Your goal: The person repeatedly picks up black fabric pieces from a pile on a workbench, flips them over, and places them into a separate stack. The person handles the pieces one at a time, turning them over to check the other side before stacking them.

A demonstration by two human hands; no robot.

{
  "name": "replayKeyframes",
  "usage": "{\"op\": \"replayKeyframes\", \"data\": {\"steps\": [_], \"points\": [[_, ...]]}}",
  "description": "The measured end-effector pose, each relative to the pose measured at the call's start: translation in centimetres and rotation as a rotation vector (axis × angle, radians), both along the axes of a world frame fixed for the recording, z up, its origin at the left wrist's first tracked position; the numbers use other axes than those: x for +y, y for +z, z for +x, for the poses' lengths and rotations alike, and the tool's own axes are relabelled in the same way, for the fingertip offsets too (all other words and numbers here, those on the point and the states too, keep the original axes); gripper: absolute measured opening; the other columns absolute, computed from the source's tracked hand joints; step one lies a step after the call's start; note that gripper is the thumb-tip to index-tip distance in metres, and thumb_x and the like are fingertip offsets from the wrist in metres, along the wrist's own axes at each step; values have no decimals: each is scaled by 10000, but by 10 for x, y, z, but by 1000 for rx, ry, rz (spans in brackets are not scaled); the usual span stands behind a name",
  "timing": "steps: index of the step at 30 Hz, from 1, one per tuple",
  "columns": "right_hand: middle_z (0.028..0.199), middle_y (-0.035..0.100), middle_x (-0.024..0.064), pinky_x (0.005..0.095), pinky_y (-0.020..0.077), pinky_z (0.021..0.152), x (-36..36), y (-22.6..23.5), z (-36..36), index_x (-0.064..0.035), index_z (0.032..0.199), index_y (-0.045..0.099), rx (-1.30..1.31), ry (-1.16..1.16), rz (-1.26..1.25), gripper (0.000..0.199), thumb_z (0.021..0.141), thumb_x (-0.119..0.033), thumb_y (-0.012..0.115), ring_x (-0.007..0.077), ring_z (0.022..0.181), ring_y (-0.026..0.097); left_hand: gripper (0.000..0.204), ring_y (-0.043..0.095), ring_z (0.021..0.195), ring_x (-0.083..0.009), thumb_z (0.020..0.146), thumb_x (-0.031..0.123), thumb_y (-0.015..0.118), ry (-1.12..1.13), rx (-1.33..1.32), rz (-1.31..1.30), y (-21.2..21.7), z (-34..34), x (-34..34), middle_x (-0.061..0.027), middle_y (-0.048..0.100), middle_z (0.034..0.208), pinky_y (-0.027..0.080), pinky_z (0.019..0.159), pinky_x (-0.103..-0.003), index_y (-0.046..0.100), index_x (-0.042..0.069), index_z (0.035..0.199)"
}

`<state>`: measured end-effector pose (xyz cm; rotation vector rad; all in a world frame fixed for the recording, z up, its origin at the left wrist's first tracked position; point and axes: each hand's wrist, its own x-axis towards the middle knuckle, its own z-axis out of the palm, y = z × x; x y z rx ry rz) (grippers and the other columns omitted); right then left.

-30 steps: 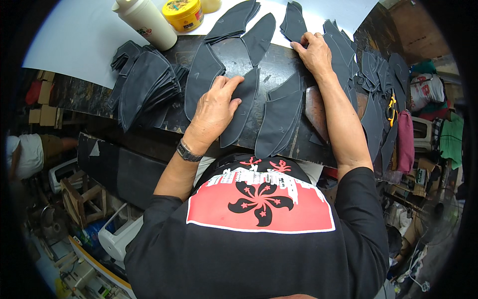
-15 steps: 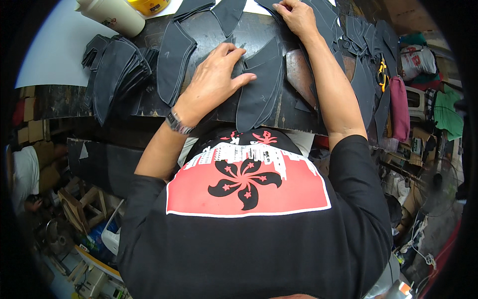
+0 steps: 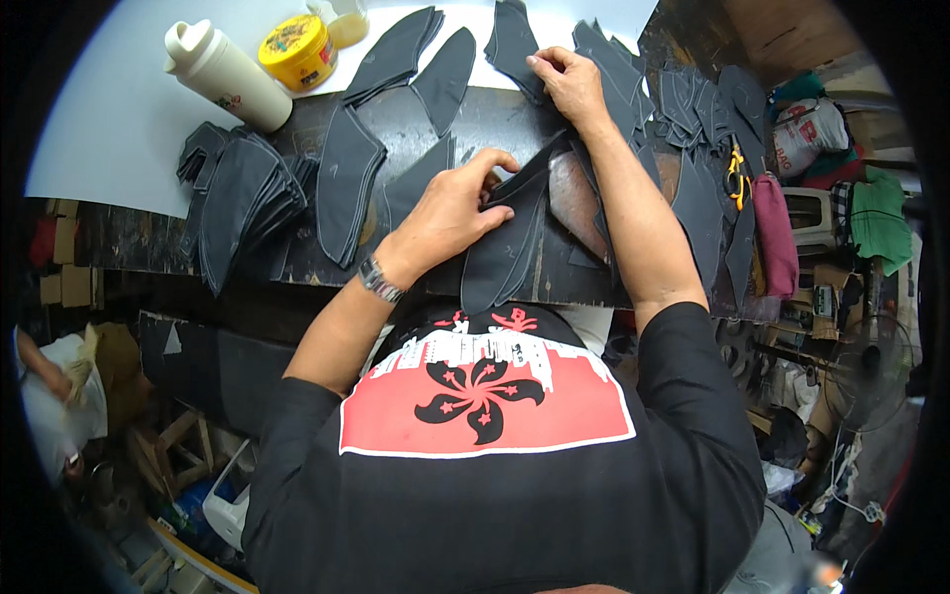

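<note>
I am working at a dark, worn workbench point(image 3: 495, 119). My left hand point(image 3: 450, 213) is pinching, fingers closed, a stack of dark curved fabric pieces point(image 3: 505, 247) overhanging the near edge. My right hand point(image 3: 569, 84) is gripping another dark cut piece point(image 3: 515, 40) at the far edge. A white bottle point(image 3: 223, 74) and yellow tin point(image 3: 297, 49) are standing on white sheeting at the far left corner.

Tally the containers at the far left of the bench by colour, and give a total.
White plastic bottle with a cap: 1
Round yellow tin with a printed lid: 1
Pale cream jar, cut off by the picture's top edge: 1
Total: 3
</note>
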<state>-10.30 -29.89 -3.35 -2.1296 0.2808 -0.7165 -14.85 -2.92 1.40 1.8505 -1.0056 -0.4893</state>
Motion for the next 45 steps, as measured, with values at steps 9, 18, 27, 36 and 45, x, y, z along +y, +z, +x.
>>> {"op": "replayKeyframes", "data": {"steps": [9, 18, 27, 36, 45], "points": [[1101, 668, 132, 432, 503, 931, 9, 14, -11, -159, 1139, 712, 237, -38, -471, 471, 721, -348, 819, 315, 1100, 602, 496, 534, 1289, -350, 942, 251, 537, -8, 1553, -1026, 13, 29, 50, -223, 547, 1380, 501, 1027, -533, 520, -42, 1342], [986, 708, 145, 459, 523, 863, 17, 18, -3, -99, 933, 758, 256, -137, -383, 250, 852, -320, 672, 358, 962, 667, 712, 481, 1321, -353, 1021, 478, 389, -374, 1537, -1124, 40, 75, 22, -227, 440, 1466, 508, 1017, -459, 349, -92, 1447], [1001, 715, 172, 459, 529, 861, 22, 37, 7, -59, 986, 723, 484, -56, -677, 327, 861, -360, 686, 364, 973, 681, 716, 646, 987, -292, 920, 590, 581, 127, 1524, -1047, 5, 133, -31, -186, 650, 1045, 520, 947, -472, 557, -90, 1142], [984, 713, 210, 453, 530, 883, 13, 48, 16, -35, 1042, 729, 534, 98, -709, 290, 842, -245, 715, 384, 967, 681, 636, 655, 945, -249, 905, 509, 661, 121, 1490, -981, -9, 122, -30, -171, 664, 1031, 554, 869, -382, 578, -78, 1135], [898, 707, 225, 441, 542, 832, 8, 52, 20, 3, 939, 734, 544, 145, -676, 421, 768, -378, 792, 387, 906, 690, 736, 578, 1062, -261, 918, 473, 665, -56, 1500, -1109, -9, 128, -20, -235, 551, 1241, 529, 866, -317, 441, -113, 1302]]}}
